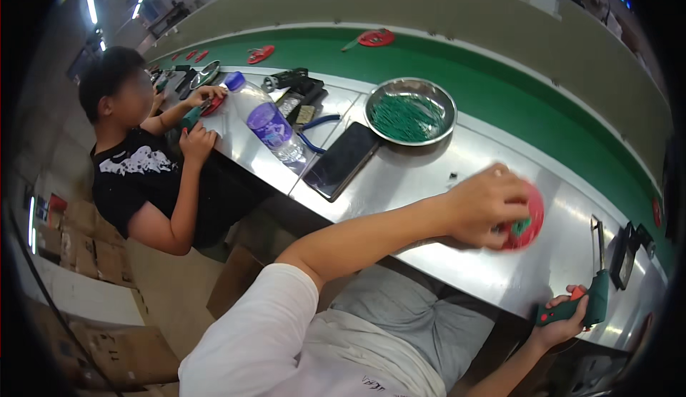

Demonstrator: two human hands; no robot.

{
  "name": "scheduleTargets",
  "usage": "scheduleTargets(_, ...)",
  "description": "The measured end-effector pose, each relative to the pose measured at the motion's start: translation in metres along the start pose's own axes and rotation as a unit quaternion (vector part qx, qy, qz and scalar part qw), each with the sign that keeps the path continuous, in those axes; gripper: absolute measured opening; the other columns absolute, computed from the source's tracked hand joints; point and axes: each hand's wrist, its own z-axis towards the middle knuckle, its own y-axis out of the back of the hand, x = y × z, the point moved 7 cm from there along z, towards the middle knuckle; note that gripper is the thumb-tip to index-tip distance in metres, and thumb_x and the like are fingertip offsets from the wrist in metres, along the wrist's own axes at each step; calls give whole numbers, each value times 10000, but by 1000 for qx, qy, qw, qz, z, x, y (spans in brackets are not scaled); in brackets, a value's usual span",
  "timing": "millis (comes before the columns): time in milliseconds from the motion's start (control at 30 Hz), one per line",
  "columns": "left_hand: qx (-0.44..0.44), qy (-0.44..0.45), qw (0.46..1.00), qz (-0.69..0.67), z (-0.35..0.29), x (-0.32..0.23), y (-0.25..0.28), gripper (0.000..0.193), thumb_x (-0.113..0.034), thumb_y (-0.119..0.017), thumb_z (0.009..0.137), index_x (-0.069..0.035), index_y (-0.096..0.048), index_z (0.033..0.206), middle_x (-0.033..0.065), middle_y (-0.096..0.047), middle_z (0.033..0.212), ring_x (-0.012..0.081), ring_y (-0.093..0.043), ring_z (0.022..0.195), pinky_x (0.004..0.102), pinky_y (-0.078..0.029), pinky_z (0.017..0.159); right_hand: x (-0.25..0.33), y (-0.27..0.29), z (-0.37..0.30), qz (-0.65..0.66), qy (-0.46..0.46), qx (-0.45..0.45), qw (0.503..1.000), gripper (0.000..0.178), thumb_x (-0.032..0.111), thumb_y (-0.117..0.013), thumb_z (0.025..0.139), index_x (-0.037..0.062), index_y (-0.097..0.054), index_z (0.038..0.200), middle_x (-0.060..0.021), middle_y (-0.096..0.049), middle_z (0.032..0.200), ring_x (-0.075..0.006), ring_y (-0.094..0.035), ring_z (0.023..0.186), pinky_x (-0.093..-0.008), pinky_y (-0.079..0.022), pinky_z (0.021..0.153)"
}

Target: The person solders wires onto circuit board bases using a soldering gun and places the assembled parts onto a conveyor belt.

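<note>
My left hand (480, 207) reaches across the metal bench with its fingers curled down over a round red plastic piece (534, 215). Something small and green shows at the middle of that piece, partly hidden by the fingers and slightly blurred. At the far right, my right hand (564, 325) is wrapped around the handle of a green soldering gun (597, 298) with a red trigger; its thin metal tip points up and away. A round steel bowl (373, 115) stands behind my left hand, holding many short green wires (406, 117).
Left of the bowl lie a black phone (343, 161), blue-handled pliers (311, 144) and a clear bottle with a purple label (270, 124). A green belt (493, 90) carries red pieces (376, 37). A co-worker (146, 161) sits left. A black device (626, 256) stands right.
</note>
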Motion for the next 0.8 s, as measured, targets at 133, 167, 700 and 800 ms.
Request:
scheduleTargets(133,-206,137,932,264,2,25,64,469,-110,-721,731,-117,-697,1199,280,-471,1434,430,-488,1278,532,-387,1031,-1,0,-2,9,-20,-4,1000,299,249,-474,1021,-31,-569,1065,-126,-582,916,-132,-510,500,-261,-399,442)
scheduleTargets(167,-251,144,911,295,-5,25,85,473,-100,-717,736,-104,-695,1208,288,-461,1443,438,-479,1291,527,-391,1041,0,-1,-3,13,-19,5,1000,293,251,-483,1020,-24,-571,1064,-121,-584,917,-130,-511,506,-261,-398,443)
scheduleTargets(700,-427,362,816,142,-191,43,349,446,-332,-460,1085,47,-545,1303,105,-697,978,160,-664,909,278,-511,850,13,-7,-6,-52,-14,30,998,295,296,-514,1025,20,-606,1070,-64,-595,893,-92,-488,533,-233,-372,457)
scheduleTargets(800,-434,323,827,155,-191,39,351,432,-349,-473,1078,43,-593,1215,103,-697,929,159,-668,857,277,-523,808,30,-17,-13,-42,0,36,998,378,280,-592,912,-91,-636,852,-148,-584,756,-223,-518,549,-305,-412,470)
